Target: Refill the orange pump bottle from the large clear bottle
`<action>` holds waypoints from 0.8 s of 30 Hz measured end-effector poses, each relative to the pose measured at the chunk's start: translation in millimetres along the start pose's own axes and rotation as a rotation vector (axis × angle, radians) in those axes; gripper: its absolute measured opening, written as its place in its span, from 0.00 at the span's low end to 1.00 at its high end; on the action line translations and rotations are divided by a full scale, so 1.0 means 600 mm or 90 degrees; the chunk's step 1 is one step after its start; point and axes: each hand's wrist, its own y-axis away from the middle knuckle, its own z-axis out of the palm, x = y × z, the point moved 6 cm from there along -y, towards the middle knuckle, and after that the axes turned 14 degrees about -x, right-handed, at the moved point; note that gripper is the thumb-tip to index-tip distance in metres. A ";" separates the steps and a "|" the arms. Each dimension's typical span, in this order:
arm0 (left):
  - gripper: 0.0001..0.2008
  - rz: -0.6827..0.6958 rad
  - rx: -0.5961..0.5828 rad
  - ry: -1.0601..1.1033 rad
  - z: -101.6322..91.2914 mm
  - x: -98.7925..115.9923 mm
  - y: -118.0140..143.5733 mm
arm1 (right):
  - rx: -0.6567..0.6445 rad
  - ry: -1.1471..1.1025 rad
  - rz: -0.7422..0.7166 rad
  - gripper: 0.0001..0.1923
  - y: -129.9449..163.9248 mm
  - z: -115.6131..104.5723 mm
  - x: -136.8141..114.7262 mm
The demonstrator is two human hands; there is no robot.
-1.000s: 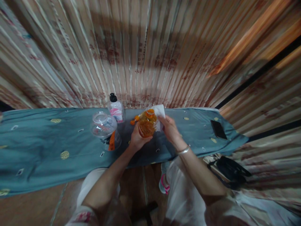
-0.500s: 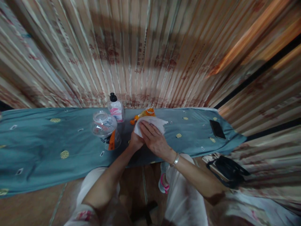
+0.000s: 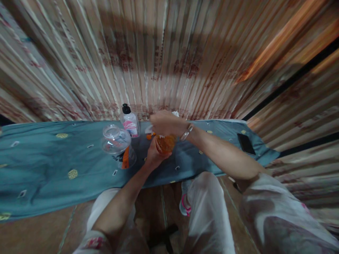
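My left hand [image 3: 155,155] is closed around an amber see-through bottle [image 3: 166,144] held just above the covered table. Across the top of the bottle lies my right hand [image 3: 168,122], bent at the wrist and slightly blurred, its fingers curled. White tissue [image 3: 175,113] shows beyond that hand, and a pale patch shows at its left side; the rest is covered by the hand. Beside the left hand, a small orange piece [image 3: 150,136] sits partly hidden. A clear empty jar [image 3: 116,141] with an orange and black label stands to the left.
Behind the jar stands a clear pump bottle [image 3: 131,125] with a black top and pink label. A black phone [image 3: 246,144] lies at the right end of the teal tablecloth [image 3: 53,158]. A pleated curtain [image 3: 164,63] hangs behind the table.
My right hand has moved from the tissue's near side up and over the bottle top, carrying the tissue away. The bottle, previously behind the tissue, is now more exposed in my left hand.
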 end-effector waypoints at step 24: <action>0.50 -0.026 0.018 -0.011 -0.016 0.007 0.003 | 0.491 -1.133 0.099 0.23 0.113 0.358 0.035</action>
